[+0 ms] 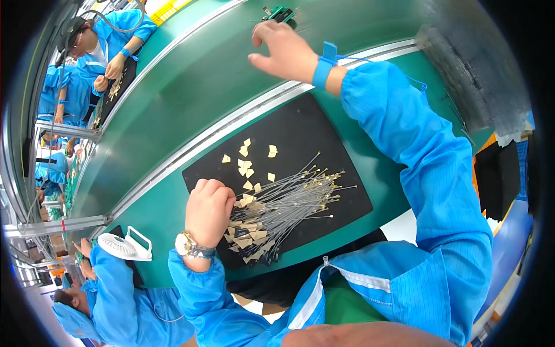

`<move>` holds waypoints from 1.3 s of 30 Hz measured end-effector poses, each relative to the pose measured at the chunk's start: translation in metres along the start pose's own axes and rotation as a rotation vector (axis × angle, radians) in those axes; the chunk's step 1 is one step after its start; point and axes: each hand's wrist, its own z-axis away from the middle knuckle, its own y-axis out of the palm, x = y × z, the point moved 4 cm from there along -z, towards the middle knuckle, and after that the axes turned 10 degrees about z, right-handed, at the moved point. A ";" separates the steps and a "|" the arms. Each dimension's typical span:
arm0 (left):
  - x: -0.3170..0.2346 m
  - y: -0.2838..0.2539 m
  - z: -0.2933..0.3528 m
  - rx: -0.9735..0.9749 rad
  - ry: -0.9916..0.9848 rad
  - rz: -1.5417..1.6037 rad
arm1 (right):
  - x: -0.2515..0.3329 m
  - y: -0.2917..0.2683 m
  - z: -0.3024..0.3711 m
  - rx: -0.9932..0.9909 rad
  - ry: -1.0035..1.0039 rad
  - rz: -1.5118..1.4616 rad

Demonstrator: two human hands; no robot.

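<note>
My right hand (pixel 284 55) reaches far out over the green conveyor belt, thumb and fingers apart. Just beyond its knuckles lies a green part (pixel 280 15) that looks like a circuit board assembly. My left hand (pixel 208 209) is closed at the left edge of a bundle of thin grey cables (pixel 295 199); what its fingers pinch, if anything, is hidden. The cables have small pale tips at one end and tan tags (pixel 248 231) near the other. They lie on a black mat (pixel 306 130). Several loose cream-coloured paper pieces (pixel 243 168) are scattered beyond the bundle.
A metal rail (pixel 231 118) separates the mat's green table from the belt (pixel 173 115). To the left stands a white fan (pixel 124 246). Co-workers in blue (pixel 115 34) sit along the line. A blue cord (pixel 381 59) runs from my right wrist strap.
</note>
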 end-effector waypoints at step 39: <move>0.016 0.001 -0.025 -0.539 -0.157 0.882 | 0.118 -0.006 0.070 0.709 0.192 -1.108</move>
